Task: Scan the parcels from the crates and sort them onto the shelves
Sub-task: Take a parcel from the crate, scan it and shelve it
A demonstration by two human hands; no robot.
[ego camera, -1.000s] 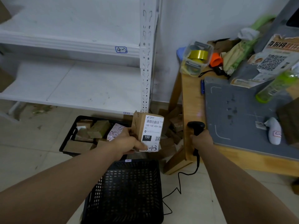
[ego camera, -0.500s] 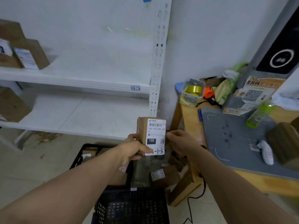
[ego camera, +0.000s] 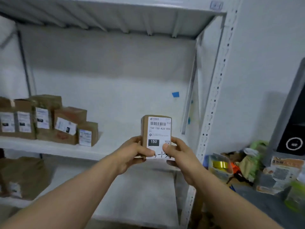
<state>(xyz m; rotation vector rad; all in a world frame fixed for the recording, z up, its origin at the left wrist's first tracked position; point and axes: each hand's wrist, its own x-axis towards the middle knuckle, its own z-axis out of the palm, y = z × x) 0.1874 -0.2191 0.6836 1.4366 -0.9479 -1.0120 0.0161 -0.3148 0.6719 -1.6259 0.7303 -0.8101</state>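
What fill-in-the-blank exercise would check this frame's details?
1. The left hand and right hand grip one parcel whose black label patch reads ____.
2. The stored boxes stand on the shelf to the parcel's ____.
3. The tape scrap on the back wall is coloured ____.
Missing words: 150; left; blue.

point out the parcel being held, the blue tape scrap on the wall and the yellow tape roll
held parcel [ego camera: 158,129]: head view, on its white shipping label
blue tape scrap [ego camera: 175,94]: head view, middle of the scrap
yellow tape roll [ego camera: 218,165]: head view, on the roll's shiny outer band
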